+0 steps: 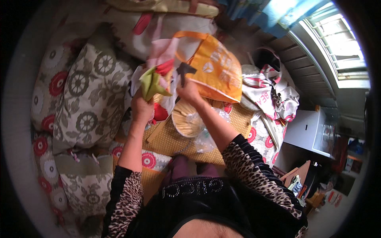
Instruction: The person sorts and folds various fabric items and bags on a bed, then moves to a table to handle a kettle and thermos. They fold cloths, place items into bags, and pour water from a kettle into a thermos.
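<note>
My left hand (142,108) grips a bunch of colourful cloth pieces, with a lime-green cloth (150,83) on top. Red and pink fabric pokes out beside the green. In my right hand (189,90) is a small dark brown strip (185,71), possibly fabric, which sticks up past the fingers. An orange tote bag (218,70) with white print leans just beyond that hand, its handle arching up to the left. Under my forearms lie a round pleated hand fan (185,119) with a pale rim and a crumpled clear plastic bag (205,142).
A woven straw mat (160,139) covers part of the floral bedding. Large patterned pillows (89,98) line the left side. White-and-pink cloth (265,92) is heaped at the right, near a white cabinet (303,128). A barred window (336,44) opens at upper right.
</note>
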Demonstrator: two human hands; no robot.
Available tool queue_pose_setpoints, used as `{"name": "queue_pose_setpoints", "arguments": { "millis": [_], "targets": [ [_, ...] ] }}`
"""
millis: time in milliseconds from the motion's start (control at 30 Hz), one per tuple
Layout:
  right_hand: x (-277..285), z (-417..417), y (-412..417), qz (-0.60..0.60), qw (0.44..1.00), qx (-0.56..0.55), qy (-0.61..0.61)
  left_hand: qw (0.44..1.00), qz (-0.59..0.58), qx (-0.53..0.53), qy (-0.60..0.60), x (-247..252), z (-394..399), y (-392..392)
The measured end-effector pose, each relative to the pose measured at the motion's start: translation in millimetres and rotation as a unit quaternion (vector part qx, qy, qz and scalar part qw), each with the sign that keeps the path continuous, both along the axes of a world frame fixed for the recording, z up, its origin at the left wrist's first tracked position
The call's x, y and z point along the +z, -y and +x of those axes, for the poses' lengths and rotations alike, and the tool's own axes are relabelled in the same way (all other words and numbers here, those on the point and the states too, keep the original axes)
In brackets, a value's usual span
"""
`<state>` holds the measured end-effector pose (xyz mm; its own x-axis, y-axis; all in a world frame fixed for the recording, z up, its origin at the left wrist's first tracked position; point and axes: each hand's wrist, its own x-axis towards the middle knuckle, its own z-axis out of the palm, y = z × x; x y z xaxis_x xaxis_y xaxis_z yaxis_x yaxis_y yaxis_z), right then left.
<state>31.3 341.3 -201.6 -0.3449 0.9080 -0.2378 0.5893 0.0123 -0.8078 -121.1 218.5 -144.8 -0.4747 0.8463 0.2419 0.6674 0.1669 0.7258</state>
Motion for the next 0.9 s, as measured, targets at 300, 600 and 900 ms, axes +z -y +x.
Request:
{"name": "queue_pose_setpoints", "arguments": {
  "millis": [300, 600, 900],
  "targets": [
    [18.8, -33.3, -6.2, -0.137, 0.984, -0.038, -0.106, 0.976, -0.200, -0.088, -0.013, 2.4, -15.8, 17.9],
    [14.2, -51.3, 32.4, -0.049, 0.991, 0.024, -0.118, 0.975, -0.181, -0.013, 0.128, -135.8, -66.7, -8.8],
    [9.2, -11.0, 57.4, -0.003, 1.000, 0.023, 0.012, 0.970, -0.166, 0.053, -0.169, 22.2, -25.4, -2.1]
  ]
}}
